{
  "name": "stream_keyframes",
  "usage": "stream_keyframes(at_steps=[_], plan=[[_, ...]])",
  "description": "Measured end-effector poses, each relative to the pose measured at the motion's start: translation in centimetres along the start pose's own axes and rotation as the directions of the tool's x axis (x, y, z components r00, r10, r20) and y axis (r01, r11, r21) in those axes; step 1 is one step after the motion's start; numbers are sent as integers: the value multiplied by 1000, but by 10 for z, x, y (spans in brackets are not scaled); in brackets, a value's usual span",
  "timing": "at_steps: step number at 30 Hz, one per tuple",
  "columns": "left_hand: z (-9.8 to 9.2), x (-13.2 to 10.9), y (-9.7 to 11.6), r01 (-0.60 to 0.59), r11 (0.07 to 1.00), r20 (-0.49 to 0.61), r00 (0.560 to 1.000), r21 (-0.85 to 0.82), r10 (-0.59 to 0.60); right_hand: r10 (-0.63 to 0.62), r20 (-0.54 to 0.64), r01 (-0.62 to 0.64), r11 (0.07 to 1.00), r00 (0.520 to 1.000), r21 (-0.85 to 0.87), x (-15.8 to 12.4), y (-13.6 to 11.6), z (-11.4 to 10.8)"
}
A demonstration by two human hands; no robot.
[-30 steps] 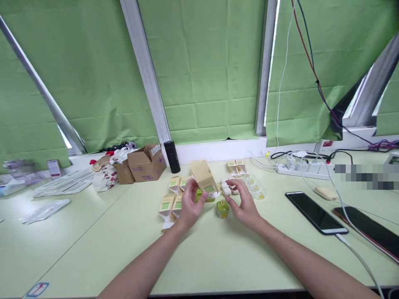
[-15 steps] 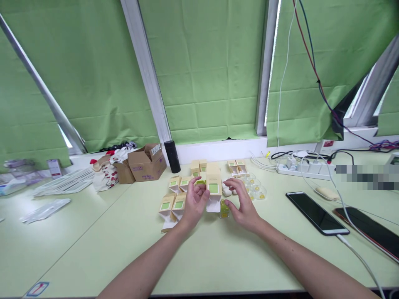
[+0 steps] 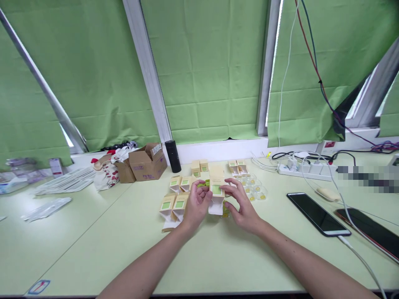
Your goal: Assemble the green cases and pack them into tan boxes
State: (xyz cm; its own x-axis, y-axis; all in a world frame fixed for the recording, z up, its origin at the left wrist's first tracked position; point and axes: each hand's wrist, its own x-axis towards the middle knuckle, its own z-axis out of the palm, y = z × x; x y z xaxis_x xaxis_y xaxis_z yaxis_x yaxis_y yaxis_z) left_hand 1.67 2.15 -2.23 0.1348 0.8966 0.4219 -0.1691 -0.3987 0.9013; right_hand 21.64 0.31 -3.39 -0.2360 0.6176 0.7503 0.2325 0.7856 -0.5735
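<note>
My left hand (image 3: 197, 204) grips a small cream cardboard box (image 3: 217, 181) by its left side. The box has a green label or window, and its white bottom flap hangs open toward me. From the right, my right hand (image 3: 242, 204) has its curled fingers on the box's front edge, with the thumb lower down by the flap. A yellow-green item (image 3: 225, 210) shows partly behind the flap and that thumb. Left of my left hand stand several similar boxes (image 3: 166, 204), the near ones with flaps open. Clear round-cupped packs with yellow contents (image 3: 258, 193) lie beyond my right hand.
More small boxes (image 3: 238, 167) stand farther back, near a black cylinder (image 3: 173, 156) and a brown carton (image 3: 148, 162). At right lie a phone (image 3: 318, 214) on a white cable, a second phone (image 3: 368, 232) and a power strip (image 3: 305, 171). Flat plastic packs (image 3: 46, 209) lie left.
My right hand has closed in on the box, and its fingers now touch the front edge. The box has shifted slightly right and down in my left hand.
</note>
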Motion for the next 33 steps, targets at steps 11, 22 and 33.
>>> stream_keyframes(at_steps=[11,22,33], plan=[[-7,-7,7,-200,928,86,980,315,182,84,-63,-77,991,994,110,2,1,-2],[-6,-12,8,-275,867,171,960,415,223,80,-38,-75,991,996,111,0,2,-1],[0,-10,3,-248,888,46,967,386,250,74,-17,-72,992,997,101,1,0,-2]])
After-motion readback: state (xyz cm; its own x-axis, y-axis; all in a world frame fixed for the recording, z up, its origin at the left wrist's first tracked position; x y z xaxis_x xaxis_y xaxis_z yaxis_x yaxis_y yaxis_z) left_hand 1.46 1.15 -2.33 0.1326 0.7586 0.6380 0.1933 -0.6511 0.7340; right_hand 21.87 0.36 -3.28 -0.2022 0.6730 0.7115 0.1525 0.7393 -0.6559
